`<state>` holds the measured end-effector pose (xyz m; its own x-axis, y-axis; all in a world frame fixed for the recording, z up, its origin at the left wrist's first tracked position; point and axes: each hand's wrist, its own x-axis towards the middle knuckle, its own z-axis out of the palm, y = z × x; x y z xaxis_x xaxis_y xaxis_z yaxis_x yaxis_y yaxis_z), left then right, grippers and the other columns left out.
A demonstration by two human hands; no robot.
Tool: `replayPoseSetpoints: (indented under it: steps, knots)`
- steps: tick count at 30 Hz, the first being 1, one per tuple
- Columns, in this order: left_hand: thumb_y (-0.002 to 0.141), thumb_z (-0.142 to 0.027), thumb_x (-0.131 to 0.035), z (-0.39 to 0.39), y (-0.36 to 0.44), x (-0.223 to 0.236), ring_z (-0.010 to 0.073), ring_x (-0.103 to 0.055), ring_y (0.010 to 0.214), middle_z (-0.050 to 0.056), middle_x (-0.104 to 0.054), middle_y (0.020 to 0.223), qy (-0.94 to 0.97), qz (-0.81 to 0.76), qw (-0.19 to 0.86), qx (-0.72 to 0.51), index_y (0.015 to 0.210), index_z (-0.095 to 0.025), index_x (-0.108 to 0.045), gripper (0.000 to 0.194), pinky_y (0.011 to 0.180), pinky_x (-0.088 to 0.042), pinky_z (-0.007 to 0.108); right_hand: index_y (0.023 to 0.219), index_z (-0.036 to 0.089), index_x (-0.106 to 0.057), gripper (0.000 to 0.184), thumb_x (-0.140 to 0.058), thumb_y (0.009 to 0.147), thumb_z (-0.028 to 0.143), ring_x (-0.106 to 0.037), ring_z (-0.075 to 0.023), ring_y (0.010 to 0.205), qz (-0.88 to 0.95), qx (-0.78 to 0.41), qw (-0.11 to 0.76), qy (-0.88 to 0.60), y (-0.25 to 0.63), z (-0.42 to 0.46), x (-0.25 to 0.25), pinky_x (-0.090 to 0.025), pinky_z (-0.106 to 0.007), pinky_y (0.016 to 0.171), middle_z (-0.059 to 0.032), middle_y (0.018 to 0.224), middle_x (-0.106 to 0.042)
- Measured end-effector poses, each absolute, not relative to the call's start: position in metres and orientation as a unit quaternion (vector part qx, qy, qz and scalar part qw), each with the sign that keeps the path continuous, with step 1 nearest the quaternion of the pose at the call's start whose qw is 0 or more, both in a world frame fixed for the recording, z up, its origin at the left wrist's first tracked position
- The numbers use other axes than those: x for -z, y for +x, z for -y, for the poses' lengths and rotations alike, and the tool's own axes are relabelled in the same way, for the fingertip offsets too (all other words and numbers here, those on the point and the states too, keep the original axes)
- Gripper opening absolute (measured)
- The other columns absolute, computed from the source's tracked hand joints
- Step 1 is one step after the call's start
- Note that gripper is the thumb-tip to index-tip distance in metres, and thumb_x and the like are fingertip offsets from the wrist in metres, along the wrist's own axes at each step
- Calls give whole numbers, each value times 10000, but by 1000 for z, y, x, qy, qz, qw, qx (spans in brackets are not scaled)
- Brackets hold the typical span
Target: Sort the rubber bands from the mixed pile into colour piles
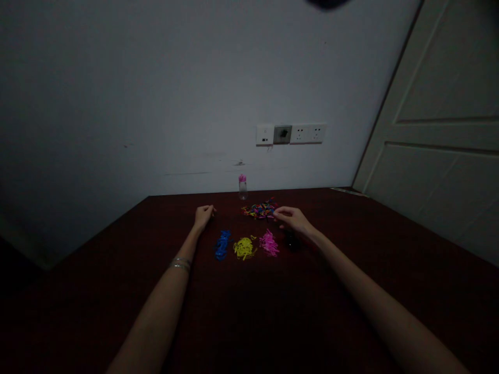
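Observation:
A mixed pile of small coloured rubber bands (pixel 259 210) lies on the table. At its right edge is my right hand (pixel 294 219), thumb and index finger pinched together; anything between the fingertips is too small to make out. My left hand (pixel 204 215) rests on the table left of the pile, its fingers curled closed, with nothing seen in it. Nearer to me, sorted heaps run from left to right: blue bands (pixel 222 245), yellow bands (pixel 244 248) and pink bands (pixel 268 243). A dark heap (pixel 290 241), hard to see, lies below my right hand.
A small clear bottle with a pink top (pixel 243 188) stands behind the mixed pile, close to the wall (pixel 175 104). Sockets (pixel 290 134) are set in the wall above the dark red table (pixel 249 311). A panelled door (pixel 440 135) stands at the right.

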<state>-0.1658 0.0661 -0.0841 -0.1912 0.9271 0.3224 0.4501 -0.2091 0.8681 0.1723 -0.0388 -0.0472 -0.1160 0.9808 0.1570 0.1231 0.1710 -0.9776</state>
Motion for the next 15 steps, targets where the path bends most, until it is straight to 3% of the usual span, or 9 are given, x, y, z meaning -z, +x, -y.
replayPoseSetpoints:
  steps: [10,15]
  knots:
    - [696,-364,-489,-64,-144,60,125,-508,512,16,-563,495,626,-588,188,-477,617,-120,-654,305,505,-342,216,797,174,-620,275,-685,645,394,-599,-134,698,557,-477,488,-474,167,45,44,-484,-205,530,-38,742,-649]
    - [688,-407,-571,-43,-99,14,111,-483,516,33,-595,550,724,-484,273,-409,705,-100,-682,327,502,-329,222,787,172,-627,291,-683,643,418,-596,-139,724,575,-475,481,-462,164,47,44,-490,-209,538,-34,759,-645]
